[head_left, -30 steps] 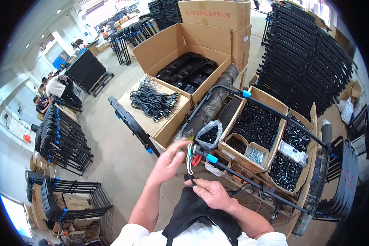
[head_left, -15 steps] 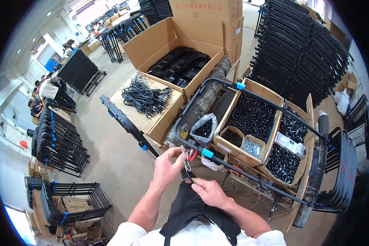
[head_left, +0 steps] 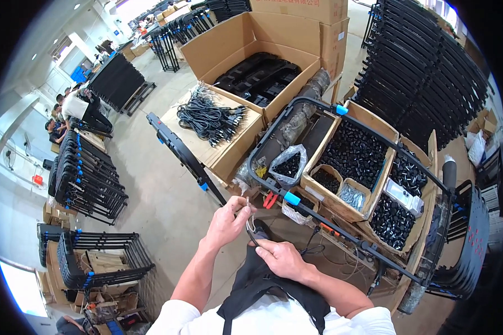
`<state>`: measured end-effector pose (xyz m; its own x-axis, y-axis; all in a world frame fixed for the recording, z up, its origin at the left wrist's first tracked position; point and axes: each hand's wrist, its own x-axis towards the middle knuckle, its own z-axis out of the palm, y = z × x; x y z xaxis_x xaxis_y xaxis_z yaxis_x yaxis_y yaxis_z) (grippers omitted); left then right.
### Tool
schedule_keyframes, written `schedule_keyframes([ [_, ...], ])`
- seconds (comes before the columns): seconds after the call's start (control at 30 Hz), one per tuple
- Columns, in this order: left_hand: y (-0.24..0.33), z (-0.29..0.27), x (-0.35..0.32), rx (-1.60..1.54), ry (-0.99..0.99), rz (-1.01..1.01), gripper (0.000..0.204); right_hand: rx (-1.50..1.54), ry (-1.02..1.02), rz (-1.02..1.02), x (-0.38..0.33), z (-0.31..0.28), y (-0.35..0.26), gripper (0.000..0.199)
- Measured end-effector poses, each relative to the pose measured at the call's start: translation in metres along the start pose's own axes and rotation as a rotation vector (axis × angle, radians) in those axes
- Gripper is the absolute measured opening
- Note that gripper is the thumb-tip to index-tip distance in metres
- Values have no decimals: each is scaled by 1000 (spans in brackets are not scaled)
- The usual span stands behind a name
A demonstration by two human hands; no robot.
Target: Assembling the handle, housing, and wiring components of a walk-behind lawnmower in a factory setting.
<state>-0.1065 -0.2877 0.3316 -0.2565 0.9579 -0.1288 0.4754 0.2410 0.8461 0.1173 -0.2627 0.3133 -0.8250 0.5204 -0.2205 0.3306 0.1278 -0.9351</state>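
Observation:
In front of my apron, both hands hold a thin cable (head_left: 251,237) with a black sheath and pale loose wires at its upper end. My left hand (head_left: 226,222) pinches the upper end between thumb and fingertips; the exact tip is too small to make out. Lower and to the right, my right hand (head_left: 283,259) is closed round the black part. Just beyond them, a red-handled tool (head_left: 270,200) sits beside a black tubular frame (head_left: 341,226) with blue clips, lying across the bench. A bundle of similar dark cables (head_left: 207,118) rests on a cardboard box (head_left: 237,148).
A carton (head_left: 369,114) of black plastic parts stands on the bench, with a small box of screws (head_left: 352,195) and a plastic bag (head_left: 288,166) of black pieces. A dark curved frame (head_left: 179,153) leans at the left. Stacked frames (head_left: 86,173) and seated people are farther left.
The view has shifted, so the bench appears farther right. My hands now sit slightly apart from the red-handled tool, both still gripping the cable.

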Motion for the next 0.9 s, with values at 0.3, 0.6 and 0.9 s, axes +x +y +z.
schedule_keyframes([
  [0.3,-23,1,-5,121,-45,-201,33,-260,247,-287,-1,17,21,33],
  [0.6,-32,-7,-3,62,-275,-409,57,-408,191,-272,0,16,24,31],
  [0.9,-60,-4,-4,-436,-587,-320,70,-415,118,-285,0,19,23,31],
])
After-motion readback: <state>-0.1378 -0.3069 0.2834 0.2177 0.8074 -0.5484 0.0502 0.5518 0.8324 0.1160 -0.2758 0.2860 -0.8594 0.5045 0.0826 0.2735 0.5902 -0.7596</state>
